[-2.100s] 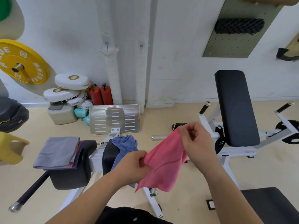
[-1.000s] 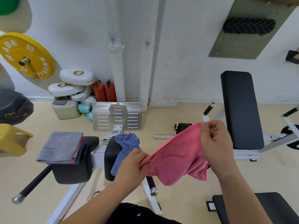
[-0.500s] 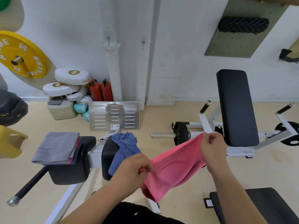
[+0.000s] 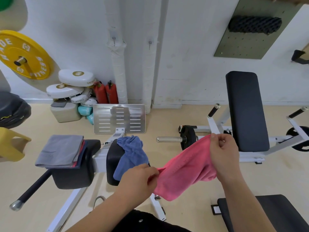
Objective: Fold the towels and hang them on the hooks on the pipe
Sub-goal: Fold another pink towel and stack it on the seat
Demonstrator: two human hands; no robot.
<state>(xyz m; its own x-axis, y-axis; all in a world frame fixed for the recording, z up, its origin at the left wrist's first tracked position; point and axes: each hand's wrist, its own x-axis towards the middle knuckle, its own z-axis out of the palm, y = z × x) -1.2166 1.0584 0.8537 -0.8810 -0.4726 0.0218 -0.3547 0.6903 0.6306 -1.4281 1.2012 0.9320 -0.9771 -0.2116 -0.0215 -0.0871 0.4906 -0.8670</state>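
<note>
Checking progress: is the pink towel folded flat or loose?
Loose, not folded. The pink towel sags between the left hand and right hand, each pinching an end, bunched cloth drooping below.

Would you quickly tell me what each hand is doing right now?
Left hand: closed, pinching the lower end of the pink towel.
Right hand: closed, pinching the towel's upper end.

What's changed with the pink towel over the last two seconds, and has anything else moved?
The hands drew apart: the right hand moved out to the right, the left hand stayed low, so the pink towel, bunched between them before, is now stretched into a slanted band. Both hands still pinch it; nothing let go. The blue towel and the folded stack lie as before.
</note>
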